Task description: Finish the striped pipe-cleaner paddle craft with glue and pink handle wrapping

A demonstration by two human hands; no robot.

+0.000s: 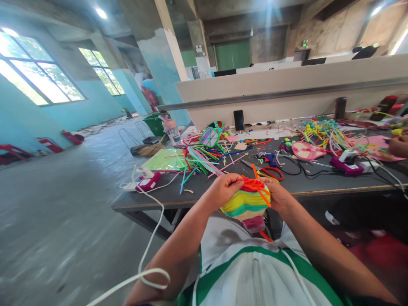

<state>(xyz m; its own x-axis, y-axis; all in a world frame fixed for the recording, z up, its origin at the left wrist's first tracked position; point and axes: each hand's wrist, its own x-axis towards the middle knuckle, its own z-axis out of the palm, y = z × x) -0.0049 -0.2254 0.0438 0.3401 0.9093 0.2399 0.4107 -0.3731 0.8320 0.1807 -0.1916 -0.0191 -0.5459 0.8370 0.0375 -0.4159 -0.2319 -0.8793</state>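
Note:
Held over my lap, just off the table's front edge, is a striped craft piece (245,205) in yellow, green, cream and magenta bands that look like pipe cleaners. Loose orange pipe cleaners (254,183) cross its top, and another orange end pokes out below. My left hand (227,190) pinches the upper left edge, thumb on top. On the upper right edge, my right hand (274,192) grips the same piece; its fingertips are partly hidden behind it. Orange-handled scissors (270,173) lie on the table just beyond my hands.
Loose pipe cleaners (200,159) are heaped on the dark table (153,196). Purple power strips (149,182) with cables sit at both sides. A glue gun (270,159), a phone (239,120) and a water bottle (172,131) stand or lie farther back. Another person's hand (398,146) shows at far right.

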